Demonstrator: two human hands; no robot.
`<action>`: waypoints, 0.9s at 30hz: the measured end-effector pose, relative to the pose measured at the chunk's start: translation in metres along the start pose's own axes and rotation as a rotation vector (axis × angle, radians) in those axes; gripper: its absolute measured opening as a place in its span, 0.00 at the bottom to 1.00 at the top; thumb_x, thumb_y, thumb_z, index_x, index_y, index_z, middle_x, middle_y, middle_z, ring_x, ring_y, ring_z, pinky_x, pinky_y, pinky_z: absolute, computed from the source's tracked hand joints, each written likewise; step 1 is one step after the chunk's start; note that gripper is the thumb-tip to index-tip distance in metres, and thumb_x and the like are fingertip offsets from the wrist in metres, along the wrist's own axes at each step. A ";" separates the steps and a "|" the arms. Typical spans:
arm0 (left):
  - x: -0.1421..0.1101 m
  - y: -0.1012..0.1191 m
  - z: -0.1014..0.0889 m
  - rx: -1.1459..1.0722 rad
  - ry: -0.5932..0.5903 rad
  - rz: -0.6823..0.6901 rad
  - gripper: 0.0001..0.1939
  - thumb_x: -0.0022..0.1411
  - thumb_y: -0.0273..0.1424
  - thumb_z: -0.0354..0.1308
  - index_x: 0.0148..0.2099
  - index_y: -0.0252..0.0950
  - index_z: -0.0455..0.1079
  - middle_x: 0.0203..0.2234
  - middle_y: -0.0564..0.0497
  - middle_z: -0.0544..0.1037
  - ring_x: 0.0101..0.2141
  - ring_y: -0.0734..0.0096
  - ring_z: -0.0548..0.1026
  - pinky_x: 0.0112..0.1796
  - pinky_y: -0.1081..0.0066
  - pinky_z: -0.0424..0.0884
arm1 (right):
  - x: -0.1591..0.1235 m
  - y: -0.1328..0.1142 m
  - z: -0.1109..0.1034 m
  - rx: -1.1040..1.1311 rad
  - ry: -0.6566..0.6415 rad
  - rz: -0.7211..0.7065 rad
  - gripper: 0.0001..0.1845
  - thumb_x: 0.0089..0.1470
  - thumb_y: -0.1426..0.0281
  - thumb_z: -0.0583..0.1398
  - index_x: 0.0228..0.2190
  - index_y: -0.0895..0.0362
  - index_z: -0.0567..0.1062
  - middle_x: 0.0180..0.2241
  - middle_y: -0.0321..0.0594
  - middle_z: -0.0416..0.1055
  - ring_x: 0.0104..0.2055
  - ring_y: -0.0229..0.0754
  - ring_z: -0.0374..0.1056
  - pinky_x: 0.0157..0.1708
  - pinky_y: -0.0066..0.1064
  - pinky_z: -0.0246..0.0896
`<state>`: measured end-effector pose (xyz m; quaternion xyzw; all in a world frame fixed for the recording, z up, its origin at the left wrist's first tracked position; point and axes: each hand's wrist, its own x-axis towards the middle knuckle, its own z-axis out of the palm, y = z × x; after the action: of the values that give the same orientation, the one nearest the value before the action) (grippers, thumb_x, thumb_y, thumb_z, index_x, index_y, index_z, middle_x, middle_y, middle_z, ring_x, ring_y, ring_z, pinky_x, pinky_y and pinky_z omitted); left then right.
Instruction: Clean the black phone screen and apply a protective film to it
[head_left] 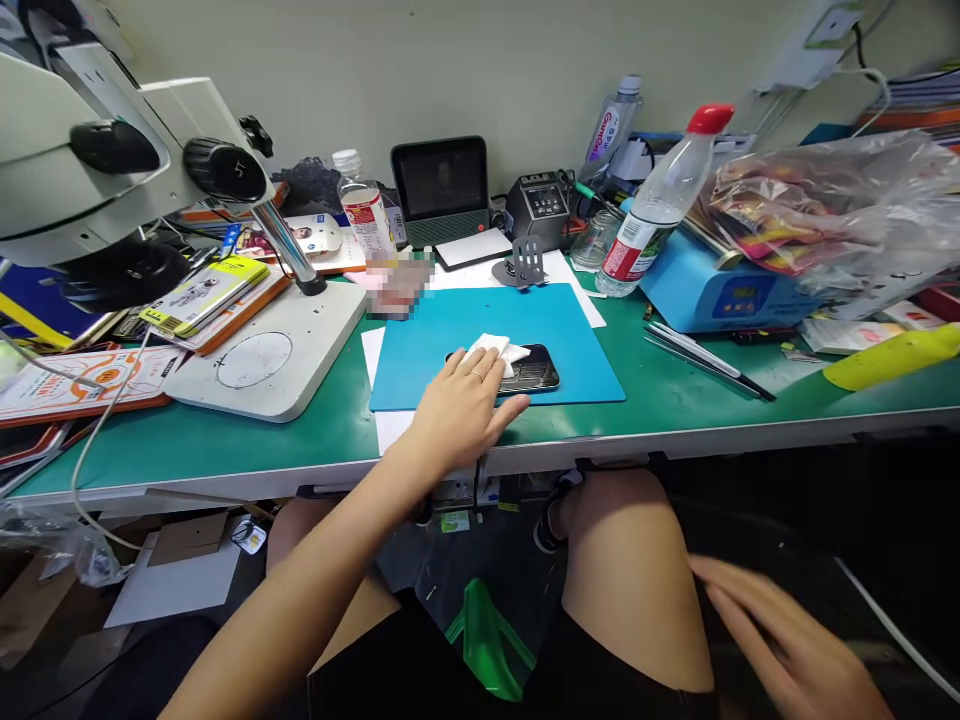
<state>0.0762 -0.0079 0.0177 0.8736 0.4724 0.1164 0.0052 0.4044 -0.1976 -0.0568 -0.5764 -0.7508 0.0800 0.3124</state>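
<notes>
My left hand (pixel 465 395) lies over a folded white tissue (pixel 507 352), pressing it onto a dark smartphone (pixel 536 370). A ring is on one finger, and the thumb sticks out to the right beside the phone's lower edge. The left part of the phone is hidden under the hand and tissue. Beneath the phone is a blue mat (pixel 420 345) with white paper under it. My right hand (pixel 780 625) hangs below the table by my right thigh, slightly blurred, its fingers stretched out and apart from the thumb, holding nothing visible.
A microscope (pixel 225 170) with a pale base (pixel 322 350) stands left. Behind the mat are a small screen (pixel 440 185), a slotted grey piece (pixel 528 262) and a bottle (pixel 367 210). Tweezers (pixel 705 360), a red-capped bottle (pixel 660 200) and a blue device (pixel 694 285) are right.
</notes>
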 end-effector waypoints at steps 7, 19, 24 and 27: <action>0.024 0.034 0.013 -0.016 0.046 0.127 0.30 0.75 0.42 0.42 0.67 0.25 0.60 0.66 0.35 0.64 0.67 0.52 0.59 0.66 0.56 0.52 | 0.203 -0.096 0.050 0.052 0.031 -0.248 0.23 0.68 0.61 0.50 0.57 0.56 0.73 0.59 0.47 0.72 0.62 0.53 0.67 0.62 0.48 0.62; -0.007 0.001 0.012 -0.078 0.133 0.045 0.29 0.71 0.33 0.45 0.70 0.26 0.56 0.67 0.37 0.62 0.67 0.54 0.58 0.67 0.54 0.52 | 0.232 -0.132 0.091 -0.107 -0.283 -0.272 0.38 0.69 0.51 0.40 0.66 0.63 0.60 0.66 0.55 0.60 0.69 0.54 0.54 0.67 0.53 0.52; 0.010 0.016 0.017 -0.115 0.152 0.071 0.29 0.71 0.33 0.45 0.69 0.24 0.56 0.66 0.35 0.63 0.66 0.51 0.60 0.66 0.55 0.54 | 0.234 -0.115 0.078 -0.138 -0.291 -0.271 0.40 0.67 0.47 0.40 0.65 0.63 0.62 0.65 0.56 0.62 0.68 0.55 0.56 0.65 0.54 0.54; 0.006 0.001 0.012 -0.089 0.118 0.033 0.28 0.70 0.33 0.47 0.69 0.27 0.58 0.66 0.37 0.64 0.66 0.50 0.61 0.65 0.51 0.57 | 0.241 -0.121 0.089 -0.100 -0.286 -0.276 0.42 0.66 0.46 0.40 0.64 0.64 0.63 0.65 0.57 0.61 0.69 0.55 0.55 0.66 0.53 0.52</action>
<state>0.0827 -0.0026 0.0069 0.8719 0.4517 0.1887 0.0141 0.2220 0.0050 0.0220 -0.4655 -0.8625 0.0799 0.1816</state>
